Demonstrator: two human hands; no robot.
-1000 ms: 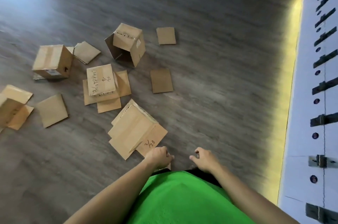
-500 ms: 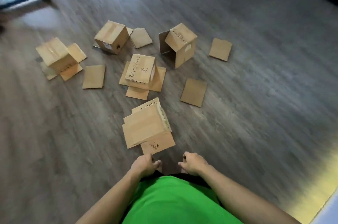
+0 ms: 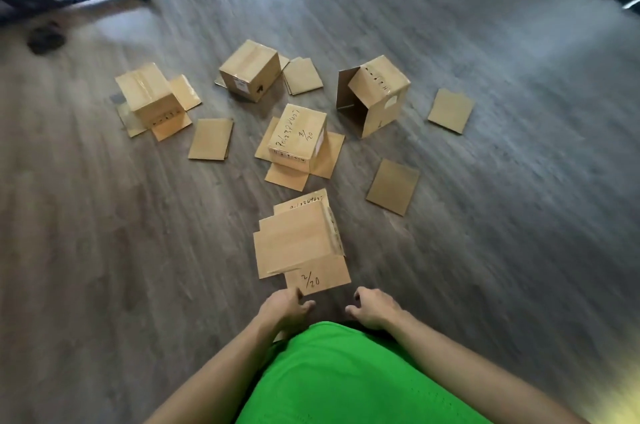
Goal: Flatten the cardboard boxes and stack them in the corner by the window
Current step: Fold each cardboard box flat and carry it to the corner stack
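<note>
Both our hands hold nothing: the left hand (image 3: 285,311) and right hand (image 3: 375,311) hang loosely curled. One flat box (image 3: 299,243) lies on the floor (image 3: 502,215) just ahead. Four boxes (image 3: 375,94) stand unflattened farther off, and nothing is stacked yet.

Bottom centre of the frame, a bright green top (image 3: 349,378) over the torso, dark waistband edge showing just above it; both forearms bare, left hand (image 3: 285,311) and right hand (image 3: 374,309) ungloved.
</note>
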